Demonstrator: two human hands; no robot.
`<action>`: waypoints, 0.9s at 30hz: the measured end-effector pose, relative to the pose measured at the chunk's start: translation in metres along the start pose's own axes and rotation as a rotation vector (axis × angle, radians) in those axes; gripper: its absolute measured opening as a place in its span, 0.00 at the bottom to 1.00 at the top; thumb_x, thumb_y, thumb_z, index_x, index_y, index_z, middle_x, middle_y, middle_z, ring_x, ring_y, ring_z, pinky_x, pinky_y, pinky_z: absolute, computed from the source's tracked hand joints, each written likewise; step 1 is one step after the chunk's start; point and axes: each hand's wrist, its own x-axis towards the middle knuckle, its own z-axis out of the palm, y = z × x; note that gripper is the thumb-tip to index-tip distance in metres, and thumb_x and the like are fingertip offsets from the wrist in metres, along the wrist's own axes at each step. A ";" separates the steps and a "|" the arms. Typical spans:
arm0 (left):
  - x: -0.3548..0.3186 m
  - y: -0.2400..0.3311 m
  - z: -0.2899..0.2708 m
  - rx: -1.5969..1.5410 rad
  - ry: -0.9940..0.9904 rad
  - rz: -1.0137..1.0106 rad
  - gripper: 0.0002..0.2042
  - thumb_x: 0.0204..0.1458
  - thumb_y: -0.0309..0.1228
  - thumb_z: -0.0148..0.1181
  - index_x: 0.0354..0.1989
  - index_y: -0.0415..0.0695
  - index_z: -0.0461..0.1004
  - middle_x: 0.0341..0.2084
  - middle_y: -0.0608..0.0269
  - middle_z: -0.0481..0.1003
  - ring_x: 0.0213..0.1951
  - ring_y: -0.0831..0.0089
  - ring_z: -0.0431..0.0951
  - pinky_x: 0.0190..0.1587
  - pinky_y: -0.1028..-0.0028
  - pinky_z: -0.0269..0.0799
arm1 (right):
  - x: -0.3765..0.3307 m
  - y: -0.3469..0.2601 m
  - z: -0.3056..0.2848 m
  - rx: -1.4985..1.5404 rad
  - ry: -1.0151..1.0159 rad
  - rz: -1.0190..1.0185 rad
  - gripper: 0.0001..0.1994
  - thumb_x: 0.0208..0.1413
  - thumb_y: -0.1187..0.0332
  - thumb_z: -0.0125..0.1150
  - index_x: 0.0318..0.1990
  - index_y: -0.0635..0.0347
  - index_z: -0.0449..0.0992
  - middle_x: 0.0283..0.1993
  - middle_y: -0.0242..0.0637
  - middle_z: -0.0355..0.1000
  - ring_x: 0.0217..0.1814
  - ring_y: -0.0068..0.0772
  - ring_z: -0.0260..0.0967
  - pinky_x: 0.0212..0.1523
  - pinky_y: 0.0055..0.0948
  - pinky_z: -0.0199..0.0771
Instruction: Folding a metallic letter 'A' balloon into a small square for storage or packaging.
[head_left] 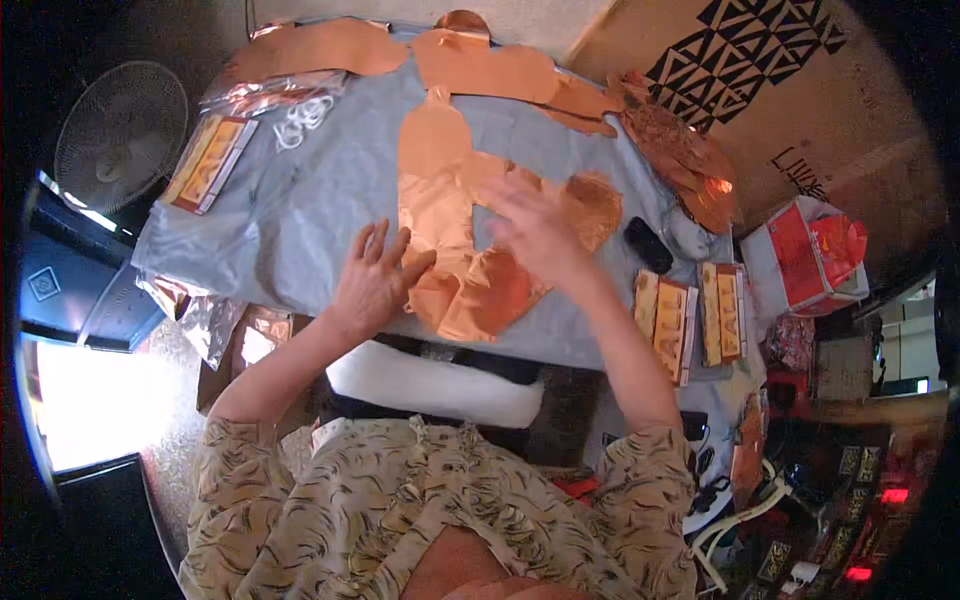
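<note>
A flat copper-coloured foil balloon (pixel 436 200), which looks deflated, lies on the grey cloth in front of me. Its near end (pixel 470 300) is crumpled and folded at the table's front edge. My left hand (pixel 370 280) is at the left edge of that end, fingers apart, the fingertips by the foil. Over the balloon's right part is my right hand (pixel 540 232), blurred, with its fingers stretched toward the upper left. Nothing shows in either hand. I cannot tell whether the right hand touches the foil. Part of the balloon is hidden beneath it.
More flat copper foil balloons (pixel 485 68) lie along the far edge. Crumpled foil (pixel 680 155) is at the far right. White cord (pixel 303 122), a dark oblong object (pixel 648 246) and printed packets (pixel 664 325) lie around. A cardboard box (pixel 800 110) stands behind, a fan (pixel 120 135) at left.
</note>
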 end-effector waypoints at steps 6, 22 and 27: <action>-0.039 0.010 -0.029 -0.111 -0.089 -0.093 0.41 0.43 0.51 0.76 0.69 0.60 0.69 0.70 0.48 0.64 0.71 0.40 0.62 0.72 0.39 0.53 | -0.014 -0.043 0.075 -0.187 -0.368 0.191 0.37 0.65 0.43 0.57 0.78 0.44 0.57 0.84 0.41 0.45 0.87 0.51 0.36 0.78 0.72 0.33; 0.167 -0.272 -0.017 -0.060 0.009 -0.377 0.07 0.52 0.25 0.58 0.36 0.42 0.81 0.37 0.50 0.82 0.41 0.49 0.84 0.43 0.50 0.81 | 0.065 -0.018 0.076 -0.180 -0.348 0.140 0.36 0.63 0.48 0.64 0.75 0.48 0.62 0.81 0.43 0.52 0.84 0.52 0.44 0.77 0.71 0.39; 0.217 -0.319 0.063 0.352 0.015 -0.207 0.17 0.57 0.33 0.59 0.54 0.47 0.77 0.56 0.54 0.76 0.52 0.49 0.81 0.53 0.50 0.76 | 0.107 -0.025 0.062 -0.076 -0.262 0.077 0.32 0.63 0.56 0.66 0.72 0.55 0.67 0.79 0.46 0.57 0.82 0.51 0.51 0.76 0.68 0.47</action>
